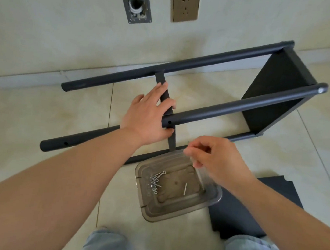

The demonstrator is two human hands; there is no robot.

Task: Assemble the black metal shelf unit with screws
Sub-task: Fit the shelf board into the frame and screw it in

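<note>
At centre, shelf frame (203, 84): lying on its side on the floor, 1 panel fitted at 2 o'clock.
Left hand (149, 115): grips flat crossbar (166, 103) against upper tube (240, 105).
Right hand (214, 158): fingertips pinched; contents too blurred to tell.
Advice: align bar with tube hole (169, 122), drive screw straight.
Tray (211, 203) at 6 o'clock: loose screws (155, 180), washers.

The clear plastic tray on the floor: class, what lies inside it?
Inside the tray lie a heap of screws and washers and one long screw apart. The right hand covers the far right corner.
</note>
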